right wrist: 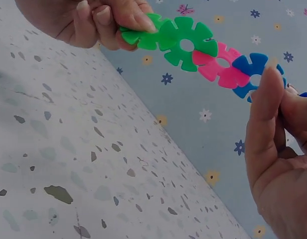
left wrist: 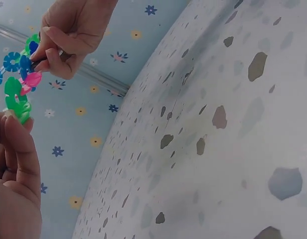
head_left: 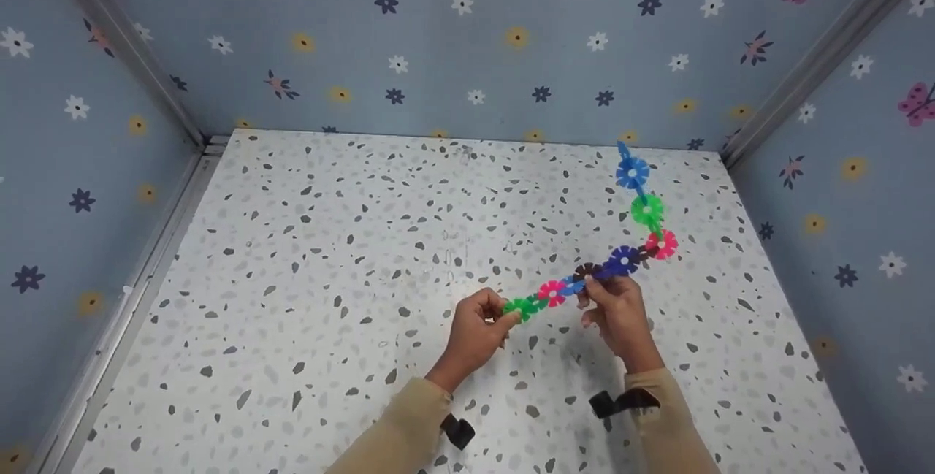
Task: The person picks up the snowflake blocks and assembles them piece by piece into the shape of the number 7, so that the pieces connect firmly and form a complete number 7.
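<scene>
Disc chain (head_left: pixel 612 244) between pinching fingers (head_left: pixel 504 311)

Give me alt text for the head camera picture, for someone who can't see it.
Two hands hold a bent chain of colourful plastic flower-shaped discs above a speckled white tabletop: the left hand pinches its green end, the right hand grips the middle. Blue walls with flower and butterfly prints surround the table.

- The chain of flower discs (head_left: pixel 617 244) has green, pink, blue, brown, dark blue, pink, green and light blue pieces.
- The worktop (head_left: pixel 329 255) is white with grey and black specks.
- The walls (head_left: pixel 467 43) are blue with flowers and pink butterflies.
- The sleeves (head_left: pixel 398 434) are tan.
</scene>
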### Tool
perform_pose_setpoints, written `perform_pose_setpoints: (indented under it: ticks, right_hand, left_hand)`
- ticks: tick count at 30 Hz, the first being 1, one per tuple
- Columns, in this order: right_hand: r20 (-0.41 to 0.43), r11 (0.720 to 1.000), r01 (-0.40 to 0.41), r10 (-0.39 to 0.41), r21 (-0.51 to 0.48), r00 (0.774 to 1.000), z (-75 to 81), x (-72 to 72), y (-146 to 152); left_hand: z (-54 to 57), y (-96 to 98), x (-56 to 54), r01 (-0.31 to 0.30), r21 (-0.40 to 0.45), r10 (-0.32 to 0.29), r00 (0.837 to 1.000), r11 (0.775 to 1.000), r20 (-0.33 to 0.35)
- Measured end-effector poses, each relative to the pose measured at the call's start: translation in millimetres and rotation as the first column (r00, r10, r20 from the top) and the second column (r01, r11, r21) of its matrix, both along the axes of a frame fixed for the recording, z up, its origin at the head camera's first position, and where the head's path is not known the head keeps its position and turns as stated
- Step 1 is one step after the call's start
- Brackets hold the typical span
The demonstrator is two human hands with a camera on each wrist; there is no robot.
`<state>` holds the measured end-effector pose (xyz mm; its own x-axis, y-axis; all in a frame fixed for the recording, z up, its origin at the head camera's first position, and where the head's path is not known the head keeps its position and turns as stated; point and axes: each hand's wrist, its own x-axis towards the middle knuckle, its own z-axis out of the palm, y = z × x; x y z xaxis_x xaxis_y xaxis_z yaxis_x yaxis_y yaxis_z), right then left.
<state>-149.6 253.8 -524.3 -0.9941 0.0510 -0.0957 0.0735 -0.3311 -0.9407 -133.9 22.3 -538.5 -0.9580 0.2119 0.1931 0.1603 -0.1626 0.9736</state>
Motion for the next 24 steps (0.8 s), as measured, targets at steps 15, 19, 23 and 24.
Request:
perform_pose_setpoints:
  ticks: [15,19,23,24]
  right_hand:
    - [0.04,0.98,-0.07,0.064,0.185,0.997,-0.1,-19.2,-10.1]
    - [0.072,0.961,-0.128,0.113,0.246,0.991,-5.5,-26.0,-11.6]
    - [0.157,0.931,-0.218,0.178,0.293,0.971,-13.6,-32.0,-12.7]
    - [0.184,0.924,-0.241,0.193,0.298,0.964,-15.9,-33.4,-13.3]
  left_hand:
    - [-31.6,0.6,6.8,0.145,-0.068,-0.14,0.988,0.987,0.07]
    - [-38.4,-0.4,7.5,0.171,-0.072,-0.161,0.979,0.983,0.121]
    - [-42.7,-5.0,11.0,0.211,-0.074,-0.197,0.967,0.975,0.161]
    - [-44.0,-5.9,12.1,0.222,-0.078,-0.206,0.964,0.972,0.171]
